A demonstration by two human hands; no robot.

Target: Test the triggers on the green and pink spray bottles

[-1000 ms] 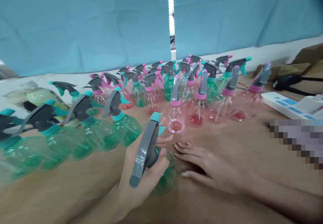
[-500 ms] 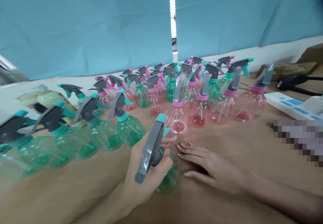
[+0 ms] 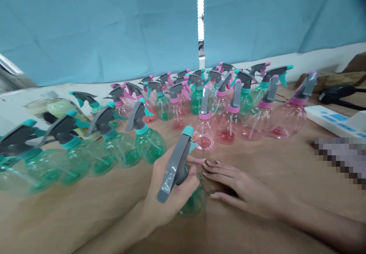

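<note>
My left hand [image 3: 171, 185] is wrapped round the neck of a green spray bottle [image 3: 194, 200] with a grey trigger head and a turquoise nozzle. The bottle stands on the wooden table [image 3: 246, 235], its nozzle pointing away from me. My right hand [image 3: 231, 181] rests palm down on the table just right of it, fingers stretched out, holding nothing. Its fingertips are close to the left hand's fingers. Beyond my hands stands a pink spray bottle [image 3: 204, 132]. To the left, the nearest neighbour is another green spray bottle [image 3: 150, 143].
More green spray bottles [image 3: 100, 158] form a row at left. Several pink spray bottles [image 3: 286, 118] and mixed ones crowd the back. A white power strip [image 3: 328, 118], a black cable [image 3: 337, 94] and a blurred-out patch [image 3: 343, 155] lie at right. A blue cloth [image 3: 114, 29] hangs behind.
The view has shifted slightly, so everything appears a little further right. My left hand keeps its hold on the green spray bottle, and my right hand stays flat on the table.
</note>
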